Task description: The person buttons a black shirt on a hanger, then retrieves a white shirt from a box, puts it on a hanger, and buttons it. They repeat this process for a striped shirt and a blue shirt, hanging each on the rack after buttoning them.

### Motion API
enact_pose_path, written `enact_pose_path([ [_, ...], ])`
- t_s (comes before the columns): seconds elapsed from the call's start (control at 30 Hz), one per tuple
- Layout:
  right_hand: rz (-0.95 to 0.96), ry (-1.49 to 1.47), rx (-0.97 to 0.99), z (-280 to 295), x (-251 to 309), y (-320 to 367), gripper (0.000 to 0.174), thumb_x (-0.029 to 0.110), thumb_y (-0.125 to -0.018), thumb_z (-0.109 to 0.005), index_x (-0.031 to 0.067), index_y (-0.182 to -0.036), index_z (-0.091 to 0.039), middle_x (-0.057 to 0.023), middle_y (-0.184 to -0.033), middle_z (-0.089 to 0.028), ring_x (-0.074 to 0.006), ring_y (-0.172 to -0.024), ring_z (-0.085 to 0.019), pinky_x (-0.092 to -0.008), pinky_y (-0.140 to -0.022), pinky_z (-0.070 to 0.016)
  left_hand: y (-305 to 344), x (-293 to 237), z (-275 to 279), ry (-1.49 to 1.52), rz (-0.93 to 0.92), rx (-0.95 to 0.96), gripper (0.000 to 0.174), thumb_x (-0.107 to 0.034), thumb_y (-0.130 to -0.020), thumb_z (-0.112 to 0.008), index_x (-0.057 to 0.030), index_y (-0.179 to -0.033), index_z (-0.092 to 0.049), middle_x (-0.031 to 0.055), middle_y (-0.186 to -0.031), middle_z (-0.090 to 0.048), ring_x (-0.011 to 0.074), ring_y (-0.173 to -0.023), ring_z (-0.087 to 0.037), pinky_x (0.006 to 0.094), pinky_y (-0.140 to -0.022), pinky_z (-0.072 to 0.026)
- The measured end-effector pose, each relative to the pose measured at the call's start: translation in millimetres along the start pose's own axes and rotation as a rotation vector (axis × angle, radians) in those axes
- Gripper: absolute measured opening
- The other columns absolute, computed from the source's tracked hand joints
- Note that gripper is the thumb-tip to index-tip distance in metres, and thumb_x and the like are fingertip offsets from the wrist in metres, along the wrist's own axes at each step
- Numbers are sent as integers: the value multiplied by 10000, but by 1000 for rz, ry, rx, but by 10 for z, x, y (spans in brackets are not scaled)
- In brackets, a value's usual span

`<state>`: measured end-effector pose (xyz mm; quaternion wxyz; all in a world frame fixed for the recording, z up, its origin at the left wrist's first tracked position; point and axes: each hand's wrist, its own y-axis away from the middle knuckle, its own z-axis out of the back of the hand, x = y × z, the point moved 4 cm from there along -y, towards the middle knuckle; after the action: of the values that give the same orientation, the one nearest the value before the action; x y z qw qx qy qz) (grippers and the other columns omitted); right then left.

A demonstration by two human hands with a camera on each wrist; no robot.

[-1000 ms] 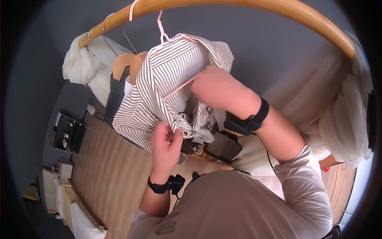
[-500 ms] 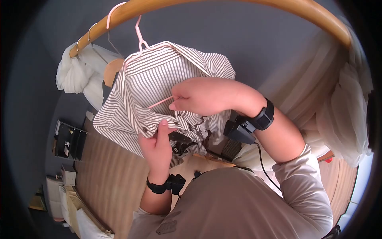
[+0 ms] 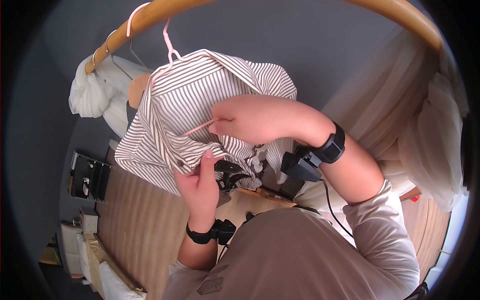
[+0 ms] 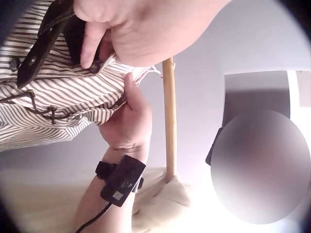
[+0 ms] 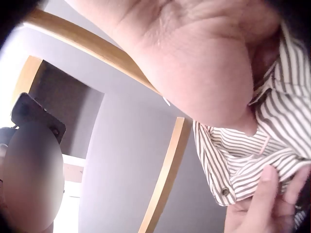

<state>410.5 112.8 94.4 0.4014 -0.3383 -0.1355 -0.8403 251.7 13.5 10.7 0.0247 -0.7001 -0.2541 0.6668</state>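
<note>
A brown-and-white striped shirt (image 3: pixel 180 107) hangs open at the front on a pink hanger (image 3: pixel 170 47), whose lower bar shows inside it. My left hand (image 3: pixel 198 189) pinches one front edge by a dark button, thumb on top and fingers behind the cloth. Across the open front reaches my right hand (image 3: pixel 250 120), fingers curled and thumb beside the pink bar. In the left wrist view, the right hand (image 4: pixel 129 121) grips the shirt's cloth (image 4: pixel 53 92) with its thumb at the edge. Dark straps (image 4: pixel 34 58) hang by the left hand.
A curved wooden rail (image 3: pixel 165 17) runs overhead, carrying other hangers, one with a wooden shoulder (image 3: pixel 137 90). Sheer white curtains (image 3: pixel 415 130) drape at the right, and bundled white fabric (image 3: pixel 92 97) at the left. Below lies a wood floor (image 3: pixel 130 205) with a bed (image 3: pixel 107 270).
The shirt and hanger have shifted left in the head view. My right hand has come left and lower, and the left hand has changed its hold along the front edge, its thumb now on top.
</note>
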Motion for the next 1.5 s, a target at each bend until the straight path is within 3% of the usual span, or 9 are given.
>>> enact_pose_path([
  [0.13, -22, -29, -15, 7, -18, 24, 370, 357, -1053, -548, 17, -926, -623, -130, -770, -571, -257, -689, -544, -411, -670, -444, 3, 33, 75, -34, 45, 23, 275, 26, -993, -641, 71, -1248, -547, 116, -1093, -707, 148, -944, -706, 283, -829, -596],
  [0.23, -20, -87, -43, 27, -20, 52, 379, 371, -1052, -561, 27, -909, -626, -108, -727, -542, -221, -661, -506, -388, -642, -429, 41, -45, -15, -16, 32, -65, 135, 49, -950, -688, 86, -1076, -658, 113, -1016, -742, 149, -882, -719, 289, -815, -593],
  [0.47, -56, -192, -35, 42, -7, 111, 392, 376, -1050, -582, 33, -862, -605, -40, -687, -475, -148, -640, -442, -344, -607, -398, 65, -15, 9, -25, -24, 22, 246, 100, -900, -729, 99, -1134, -652, 121, -1062, -736, 150, -948, -714, 262, -822, -580],
  [0.77, 70, -181, -110, -65, -41, 106, 373, 330, -1055, -579, 22, -847, -580, -54, -652, -462, -168, -608, -431, -364, -591, -397, -56, -132, 30, -254, -72, 79, 141, 28, -866, -798, 66, -991, -748, 62, -899, -774, 89, -780, -681, 254, -722, -540],
  [1.0, 51, -50, -186, -153, -62, 18, 325, 304, -1026, -607, 18, -871, -614, -138, -701, -579, -287, -640, -555, -421, -621, -439, -145, 73, 62, -530, -188, 48, 145, -60, -863, -807, 28, -974, -779, 91, -804, -778, 80, -695, -662, 277, -645, -508],
  [1.03, 59, -21, -206, -193, -81, 2, 321, 305, -1022, -611, 21, -875, -621, -142, -712, -594, -299, -652, -575, -425, -627, -446, -157, 55, 12, -397, -156, 5, 203, -77, -832, -836, 90, -824, -721, 116, -772, -769, 83, -665, -656, 285, -620, -496],
  [1.13, 16, 63, -179, -270, -64, 4, 312, 309, -1014, -619, 26, -884, -628, -150, -739, -633, -335, -700, -628, -442, -649, -476, -195, 244, 118, -530, -98, 73, 300, -95, -823, -857, 101, -776, -635, 131, -805, -764, 111, -681, -665, 289, -630, -507],
  [1.3, 50, 250, -256, -393, -85, 22, 301, 310, -1004, -611, 21, -919, -628, -172, -763, -671, -392, -796, -677, -496, -698, -522, -192, -43, 76, -222, -201, 2, 251, -121, -932, -773, 51, -954, -591, 68, -828, -678, 118, -710, -649, 248, -635, -535],
  [1.5, 168, 567, -170, -169, 109, 36, 219, 226, -828, -761, 41, -938, -721, -112, -783, -720, -308, -834, -726, -405, -750, -556, -249, -141, 157, -243, -123, 4, 169, -129, -1027, -654, 38, -998, -645, 43, -839, -668, 81, -691, -622, 243, -635, -535],
])
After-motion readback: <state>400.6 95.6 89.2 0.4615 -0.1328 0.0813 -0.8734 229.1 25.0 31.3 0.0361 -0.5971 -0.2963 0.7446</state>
